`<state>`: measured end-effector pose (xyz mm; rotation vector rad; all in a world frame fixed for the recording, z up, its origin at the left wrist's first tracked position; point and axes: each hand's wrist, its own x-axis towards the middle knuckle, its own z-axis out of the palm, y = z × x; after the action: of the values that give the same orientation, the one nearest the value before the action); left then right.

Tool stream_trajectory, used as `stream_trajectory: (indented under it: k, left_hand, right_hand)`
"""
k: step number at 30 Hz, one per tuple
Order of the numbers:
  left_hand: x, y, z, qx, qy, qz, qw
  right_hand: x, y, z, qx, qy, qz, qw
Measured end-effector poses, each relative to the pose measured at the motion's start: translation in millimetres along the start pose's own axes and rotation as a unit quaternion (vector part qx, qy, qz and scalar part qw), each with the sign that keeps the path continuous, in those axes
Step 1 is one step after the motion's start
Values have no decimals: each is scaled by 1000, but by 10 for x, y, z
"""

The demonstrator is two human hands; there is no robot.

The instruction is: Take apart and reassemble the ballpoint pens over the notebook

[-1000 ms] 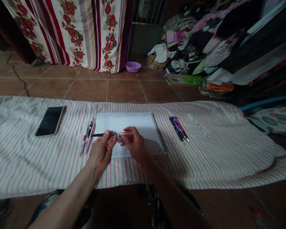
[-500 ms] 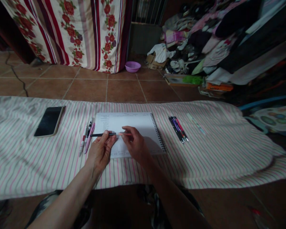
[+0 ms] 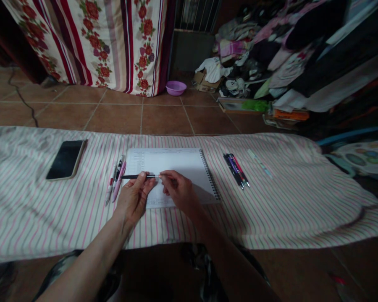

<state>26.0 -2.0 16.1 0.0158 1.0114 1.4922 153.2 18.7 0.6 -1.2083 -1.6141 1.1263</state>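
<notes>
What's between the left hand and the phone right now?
In the head view, three pens lie on the striped cloth between the left hand and the phone. The held pen also sticks out that way.

dim overall, brightest on the notebook page [image 3: 173, 161] just beyond the left hand [image 3: 135, 195] and right hand [image 3: 181, 191], seemingly lit from their left, with a soft shadow cast to the right of the right hand. sunk in murk below both hands and around the clothes pile [image 3: 271, 54] far beyond to their right. slightly soft throughout, too blurred to read the print [image 3: 136, 161] beyond the left hand, and bent toward the outer edges, as in the striped cloth [image 3: 315, 197] well right of the hands.
</notes>
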Motion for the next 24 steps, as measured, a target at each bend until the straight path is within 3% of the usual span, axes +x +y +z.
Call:
stream_trajectory:
  k: [15, 18, 24]
  left_hand:
    - [30, -18, -32, 36, -39, 24, 998]
    - [30, -37, -25, 30, -74, 34, 996]
    - [-14, -64, -5, 52, -141, -10, 989]
  right_hand:
    - [-34, 12, 195, 134, 29, 63, 989]
    - [-54, 6, 240, 129, 45, 66, 988]
    - [-87, 22, 312, 101, 39, 70, 992]
